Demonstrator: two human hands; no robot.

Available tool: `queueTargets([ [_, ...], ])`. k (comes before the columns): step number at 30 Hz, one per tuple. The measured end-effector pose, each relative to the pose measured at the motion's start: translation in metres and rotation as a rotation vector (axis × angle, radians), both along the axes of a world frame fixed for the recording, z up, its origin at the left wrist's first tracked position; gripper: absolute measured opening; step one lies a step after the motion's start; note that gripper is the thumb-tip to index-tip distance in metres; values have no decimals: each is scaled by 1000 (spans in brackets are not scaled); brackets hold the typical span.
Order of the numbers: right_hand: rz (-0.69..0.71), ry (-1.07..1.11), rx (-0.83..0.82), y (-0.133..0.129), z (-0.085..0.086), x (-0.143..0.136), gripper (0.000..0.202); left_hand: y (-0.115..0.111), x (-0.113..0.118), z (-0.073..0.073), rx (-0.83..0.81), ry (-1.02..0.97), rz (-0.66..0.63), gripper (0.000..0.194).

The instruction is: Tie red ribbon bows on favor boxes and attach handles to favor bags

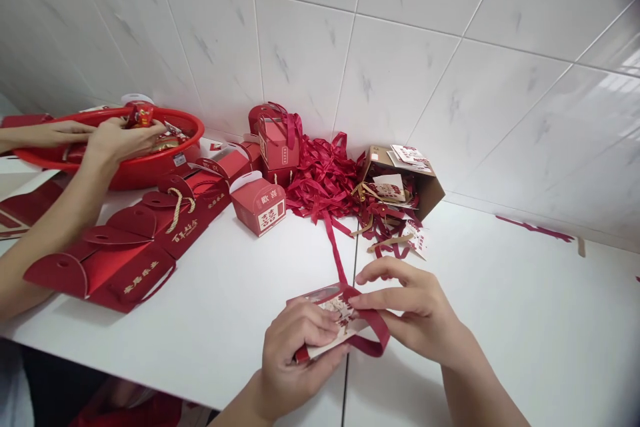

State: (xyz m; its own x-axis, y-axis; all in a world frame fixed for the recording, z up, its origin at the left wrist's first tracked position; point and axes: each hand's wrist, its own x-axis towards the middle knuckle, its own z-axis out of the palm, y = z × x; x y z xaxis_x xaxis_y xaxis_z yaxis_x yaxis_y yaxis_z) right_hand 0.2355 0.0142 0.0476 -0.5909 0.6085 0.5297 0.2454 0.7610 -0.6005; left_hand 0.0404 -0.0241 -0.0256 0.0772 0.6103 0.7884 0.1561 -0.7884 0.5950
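Note:
My left hand (300, 343) is closed around a small red box (320, 294) near the table's front edge, with a printed white card (340, 310) pressed flat against it. A dark red ribbon (381, 332) loops out to the right of the card. On that ribbon rest the fingers of my right hand (417, 313), bent close to the card, with the index finger raised. From the box, a red ribbon strand (334, 250) runs back to a heap of red ribbons (325, 173). The box's underside is hidden by my left hand.
A cardboard box (431, 193) on its side spills cards and ribbons. Red gift boxes (259, 203) stand at centre and left. Another person's hands (117, 137) hold red-wrapped items over a red basin (193, 147). A tiled wall (310, 47) bounds the white table (525, 320).

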Motion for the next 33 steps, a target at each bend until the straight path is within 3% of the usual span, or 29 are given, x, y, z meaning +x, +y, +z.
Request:
queueTargets([
  [6,-22,-106,-255,-12,7,-5,33,2,2,2,3,-18,31,26],
  [12,-36,-115,-248,-13,7,-7,23,4,4,5,-36,-51,38,26],
  [24,16,-125,-397,-9,7,-10,11,2,4,8,-43,-51,42,25],
  [33,75,-127,-422,-8,7,-7,12,2,5,6,-36,-45,51,25],
])
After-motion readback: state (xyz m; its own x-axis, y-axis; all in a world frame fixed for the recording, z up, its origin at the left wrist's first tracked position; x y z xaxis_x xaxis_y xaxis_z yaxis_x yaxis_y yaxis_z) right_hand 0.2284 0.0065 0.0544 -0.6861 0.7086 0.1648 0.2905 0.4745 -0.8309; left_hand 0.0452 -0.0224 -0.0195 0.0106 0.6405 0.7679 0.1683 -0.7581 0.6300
